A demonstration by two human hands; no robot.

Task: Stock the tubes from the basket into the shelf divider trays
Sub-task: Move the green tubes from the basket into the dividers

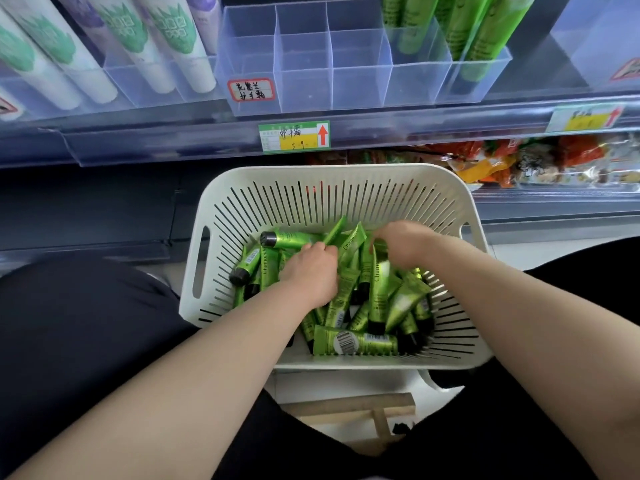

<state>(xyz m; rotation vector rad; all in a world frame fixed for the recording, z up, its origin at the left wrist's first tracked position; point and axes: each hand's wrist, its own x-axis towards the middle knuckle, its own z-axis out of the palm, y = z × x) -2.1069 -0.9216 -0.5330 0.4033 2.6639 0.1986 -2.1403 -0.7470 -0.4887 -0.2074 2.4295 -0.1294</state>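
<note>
Down between the person's knees, a white basket [332, 171] holds a heap of green tubes [356, 342], lying crossed every which way. The left hand [311, 275], at nine o'clock of the heap, is curled round a tube or two. The right hand [403, 245], at one o'clock, has its fingers buried among them, and I cannot tell whether it has hold of anything. The clear divider tray [304, 81] stands at twelve o'clock, its front cells bare. Trouble I'd watch for: the tubes interlock, so a lift may drag neighbours over the rim. The basket also looks perched on a small wooden stool [346, 405], so a hard tug could tip it.
</note>
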